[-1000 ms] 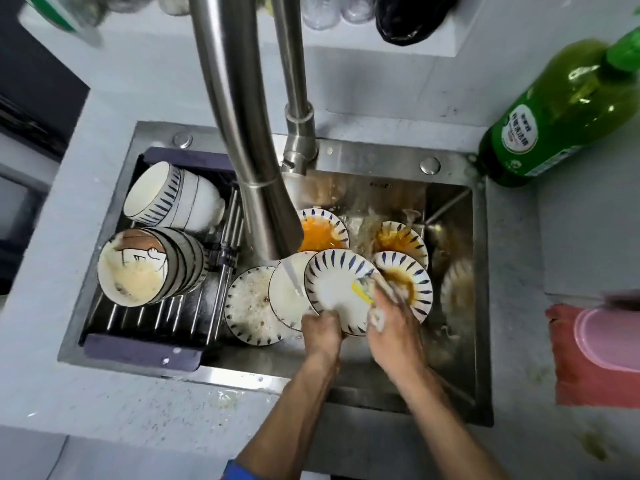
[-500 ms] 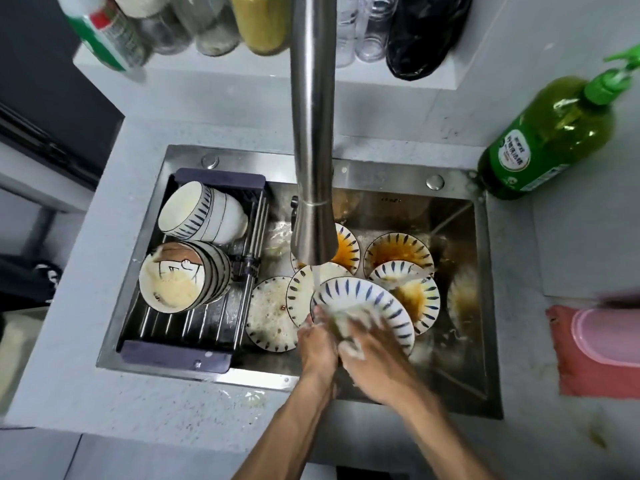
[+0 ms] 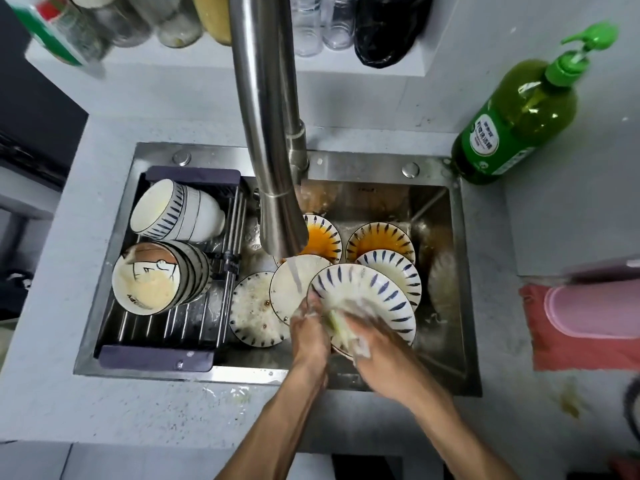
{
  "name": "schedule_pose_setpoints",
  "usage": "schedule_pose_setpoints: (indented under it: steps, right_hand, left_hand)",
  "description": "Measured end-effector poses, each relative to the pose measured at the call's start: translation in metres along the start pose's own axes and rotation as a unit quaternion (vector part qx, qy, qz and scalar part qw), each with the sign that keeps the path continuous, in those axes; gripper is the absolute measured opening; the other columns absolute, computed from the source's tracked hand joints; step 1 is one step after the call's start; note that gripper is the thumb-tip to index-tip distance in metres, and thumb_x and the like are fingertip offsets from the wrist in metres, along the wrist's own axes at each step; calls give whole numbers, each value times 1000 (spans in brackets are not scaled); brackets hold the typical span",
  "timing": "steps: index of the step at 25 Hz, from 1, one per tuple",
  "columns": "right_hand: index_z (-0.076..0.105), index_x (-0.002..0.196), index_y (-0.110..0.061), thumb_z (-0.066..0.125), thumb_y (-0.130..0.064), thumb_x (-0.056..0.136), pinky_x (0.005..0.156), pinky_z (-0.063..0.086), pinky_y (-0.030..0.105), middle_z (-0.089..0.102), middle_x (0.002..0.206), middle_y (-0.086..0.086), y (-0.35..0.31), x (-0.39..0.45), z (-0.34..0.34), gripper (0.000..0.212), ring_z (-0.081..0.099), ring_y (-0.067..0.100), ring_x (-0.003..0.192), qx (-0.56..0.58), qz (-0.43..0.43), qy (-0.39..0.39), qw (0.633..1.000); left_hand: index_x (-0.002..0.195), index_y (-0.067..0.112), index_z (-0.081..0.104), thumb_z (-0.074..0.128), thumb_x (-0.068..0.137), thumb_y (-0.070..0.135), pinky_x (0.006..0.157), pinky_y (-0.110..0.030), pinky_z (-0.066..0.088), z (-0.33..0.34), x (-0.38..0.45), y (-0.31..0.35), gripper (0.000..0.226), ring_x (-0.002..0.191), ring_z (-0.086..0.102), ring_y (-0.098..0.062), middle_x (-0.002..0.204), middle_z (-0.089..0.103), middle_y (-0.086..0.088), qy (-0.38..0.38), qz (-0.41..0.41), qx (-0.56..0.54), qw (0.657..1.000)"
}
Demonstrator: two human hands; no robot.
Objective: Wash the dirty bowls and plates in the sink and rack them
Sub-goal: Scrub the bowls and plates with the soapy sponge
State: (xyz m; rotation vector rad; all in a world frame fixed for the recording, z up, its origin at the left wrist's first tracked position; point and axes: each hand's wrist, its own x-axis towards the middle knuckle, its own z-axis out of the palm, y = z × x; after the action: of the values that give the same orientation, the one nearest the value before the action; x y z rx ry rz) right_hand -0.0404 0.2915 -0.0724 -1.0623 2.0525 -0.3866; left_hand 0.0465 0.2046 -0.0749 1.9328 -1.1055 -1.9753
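Over the steel sink (image 3: 460, 306), my left hand (image 3: 308, 327) grips the near left rim of a white plate with blue dashes (image 3: 374, 289). My right hand (image 3: 377, 351) presses a soapy yellow-green sponge (image 3: 343, 327) against that plate's lower face. Water runs from the tap (image 3: 273, 188) onto a pale plate (image 3: 294, 289) just left of it. Several dirty plates lie behind, two with orange sauce (image 3: 320, 239) (image 3: 379, 240). A speckled plate (image 3: 252, 310) lies to the left. The rack (image 3: 162, 327) holds two stacks of bowls lying on their sides (image 3: 173, 209) (image 3: 152, 277).
A green pump bottle of dish soap (image 3: 512, 123) stands at the sink's back right corner. A pink lid on a red cloth (image 3: 588, 317) lies on the right counter. Jars, glasses and a black bag (image 3: 384, 26) line the shelf behind the tap.
The view has shifted upward and the tap now stands left of centre. My right hand has slid the sponge down to the plate's near edge; my left hand keeps its hold on the rim.
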Motion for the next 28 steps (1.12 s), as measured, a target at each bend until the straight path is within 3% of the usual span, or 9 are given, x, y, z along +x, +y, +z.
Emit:
schedule_pose_setpoints:
  steps: [2, 4, 7, 10, 14, 20, 22, 24, 28]
  right_hand:
    - [5, 157, -22, 37, -21, 102, 123, 2, 41, -8, 164, 3, 5, 6, -3, 63, -8, 24, 151, -31, 51, -4, 998]
    - [-3, 157, -21, 30, -21, 102, 123, -3, 44, -20, 161, 2, -1, 9, 0, 64, -18, 26, 149, -33, 9, -34, 999]
    - [-6, 156, -26, 31, -25, 104, 122, -8, 37, -20, 161, -7, 7, 4, -1, 64, -23, 18, 147, -25, 11, -49, 998]
    - [-2, 156, -25, 33, -18, 103, 120, -2, 34, -16, 163, -4, 5, 5, -6, 64, -19, 24, 149, -5, 8, 9, 1000]
    - [-2, 156, -30, 36, -17, 102, 115, -6, 29, -20, 161, -10, 11, 1, -3, 67, -21, 17, 148, -27, -23, -15, 999]
    - [2, 156, -33, 39, -12, 100, 121, 3, 31, -15, 162, -13, 9, -7, 1, 70, -19, 14, 148, 2, -53, -14, 998]
    - [4, 156, -28, 44, -19, 99, 123, 14, 42, -11, 163, -8, 28, -13, 7, 70, -11, 20, 150, -36, 18, 45, 998]
    - [9, 156, -26, 56, -18, 93, 120, 25, 44, -3, 164, -3, 37, -4, 10, 79, -2, 24, 151, -67, 74, 115, 988]
    - [19, 155, -15, 61, -7, 89, 117, 30, 45, 8, 164, 5, 27, 16, 18, 79, 3, 27, 150, 29, 172, 249, 953]
  left_hand:
    - [106, 19, 63, 39, 104, 44, 72, -21, 48, 9, -12, 2, 35, 88, 60, -8, 101, 66, 2, -12, 16, 29, 999]
    - [114, 24, 64, 37, 105, 43, 88, -29, 52, 10, -15, 4, 34, 102, 63, -15, 115, 67, 0, -14, 32, 30, 999]
    - [135, 23, 56, 40, 104, 41, 98, -26, 37, 11, -10, 9, 39, 112, 53, -16, 123, 57, 7, -1, 48, 24, 999]
    - [140, 24, 52, 42, 104, 38, 99, -25, 43, 18, -12, 9, 40, 116, 57, -17, 133, 60, 2, -23, 70, 6, 997]
    - [142, 27, 49, 43, 105, 29, 83, -5, 40, 15, -10, 9, 37, 115, 49, -4, 129, 53, 16, -8, 83, -4, 997]
    - [135, 33, 54, 42, 105, 33, 102, -29, 45, 21, -7, 0, 33, 119, 57, -15, 133, 57, 11, 5, 78, 9, 997]
    - [141, 31, 51, 46, 104, 34, 113, -43, 39, 19, -6, -4, 38, 131, 51, -27, 141, 55, 4, 36, 78, -6, 996]
    - [141, 32, 50, 47, 103, 32, 112, -37, 38, 22, -7, -5, 38, 130, 52, -23, 141, 56, 0, 58, 94, -22, 994]
    - [125, 64, 46, 48, 103, 28, 108, -50, 43, 39, -19, -10, 42, 127, 52, -39, 138, 60, -9, 55, 196, 19, 979]
